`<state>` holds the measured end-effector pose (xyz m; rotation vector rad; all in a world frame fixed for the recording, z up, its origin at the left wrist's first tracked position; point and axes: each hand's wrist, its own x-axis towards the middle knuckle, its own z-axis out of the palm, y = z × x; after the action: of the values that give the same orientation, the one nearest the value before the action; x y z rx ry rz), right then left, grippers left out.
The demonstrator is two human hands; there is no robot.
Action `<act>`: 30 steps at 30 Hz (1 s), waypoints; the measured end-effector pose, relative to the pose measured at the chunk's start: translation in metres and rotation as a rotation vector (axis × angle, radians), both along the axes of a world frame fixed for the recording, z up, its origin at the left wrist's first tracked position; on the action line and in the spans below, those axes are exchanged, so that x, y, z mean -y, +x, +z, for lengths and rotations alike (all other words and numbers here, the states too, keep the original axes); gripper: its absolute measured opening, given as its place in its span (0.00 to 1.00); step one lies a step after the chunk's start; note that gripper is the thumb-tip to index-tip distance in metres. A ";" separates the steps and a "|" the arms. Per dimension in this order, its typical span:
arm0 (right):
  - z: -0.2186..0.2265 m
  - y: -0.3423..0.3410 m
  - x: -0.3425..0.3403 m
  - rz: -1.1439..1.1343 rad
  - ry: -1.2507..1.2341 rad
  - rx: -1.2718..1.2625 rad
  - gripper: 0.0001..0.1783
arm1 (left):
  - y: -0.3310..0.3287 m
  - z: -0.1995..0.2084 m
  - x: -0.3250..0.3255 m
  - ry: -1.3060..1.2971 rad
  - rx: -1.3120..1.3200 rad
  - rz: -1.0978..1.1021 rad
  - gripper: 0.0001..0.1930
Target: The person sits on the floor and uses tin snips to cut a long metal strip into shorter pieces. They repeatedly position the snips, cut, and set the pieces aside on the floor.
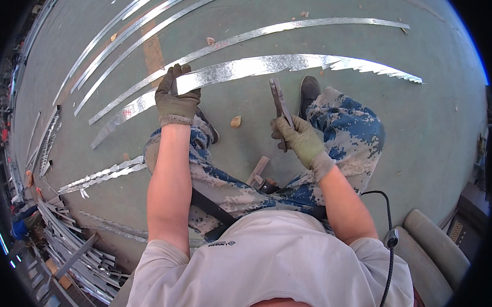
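My left hand [178,100], in a grey-green work glove, is closed round a long shiny galvanised metal strip [233,72]. The strip curves away to the right, where its lower edge is cut into a row of saw-like teeth [379,68]. Its other end runs past my left hand toward the lower left. In my right hand [300,138], gloved the same way, is a plier-like metal tool [278,98], gripped by its handles. The tool's head points up, a little below the strip and apart from it. Whether its jaws are parted is too small to tell.
Several more metal strips [245,34] lie on the green floor beyond. Toothed pieces [105,175] lie at the left, near a heap of metal profiles [74,250]. A hammer-like tool [258,169] lies between my legs. A rolled cushion [437,244] stands at right.
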<state>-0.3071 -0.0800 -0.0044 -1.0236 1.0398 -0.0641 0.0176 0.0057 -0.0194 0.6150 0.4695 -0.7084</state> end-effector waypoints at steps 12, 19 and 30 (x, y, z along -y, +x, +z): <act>0.001 0.009 0.007 -0.002 -0.075 -0.028 0.19 | -0.003 0.004 0.001 0.023 -0.026 0.011 0.10; -0.001 0.011 0.006 -0.022 -0.105 -0.033 0.20 | 0.001 0.000 -0.002 -0.046 -0.039 -0.006 0.11; 0.002 0.013 0.007 -0.058 -0.086 -0.032 0.21 | -0.005 0.007 -0.003 0.004 -0.042 0.016 0.11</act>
<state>-0.2939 -0.0865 -0.0025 -1.0752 1.1037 -0.1417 0.0122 0.0082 -0.0127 0.6001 0.5142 -0.7061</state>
